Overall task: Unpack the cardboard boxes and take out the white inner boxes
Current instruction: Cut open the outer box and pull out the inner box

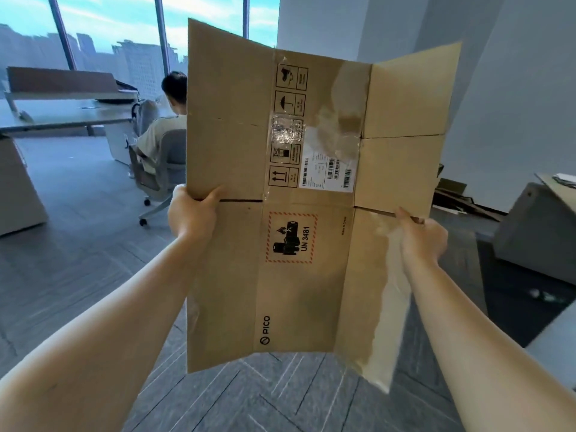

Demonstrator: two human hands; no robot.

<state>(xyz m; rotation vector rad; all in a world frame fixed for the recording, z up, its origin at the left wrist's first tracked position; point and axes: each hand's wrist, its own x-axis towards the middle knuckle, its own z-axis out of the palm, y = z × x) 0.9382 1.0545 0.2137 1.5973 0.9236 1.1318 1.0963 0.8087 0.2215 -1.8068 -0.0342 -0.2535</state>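
A flattened brown cardboard box (299, 294) hangs upright in the air in front of me, with a PICO logo, a red UN 3481 battery label, a white shipping label and torn clear tape on it. My left hand (191, 212) grips its left edge at a flap slit, thumb in front. At the right edge, my right hand (420, 236) pinches the box at another flap slit. No white inner box is in view.
A person (165, 120) sits with their back to me on a wheeled office chair (162, 179) at a desk (62, 116) by large windows. Flattened cardboard (458, 198) lies on the floor far right. A grey cabinet (536, 229) stands on the right.
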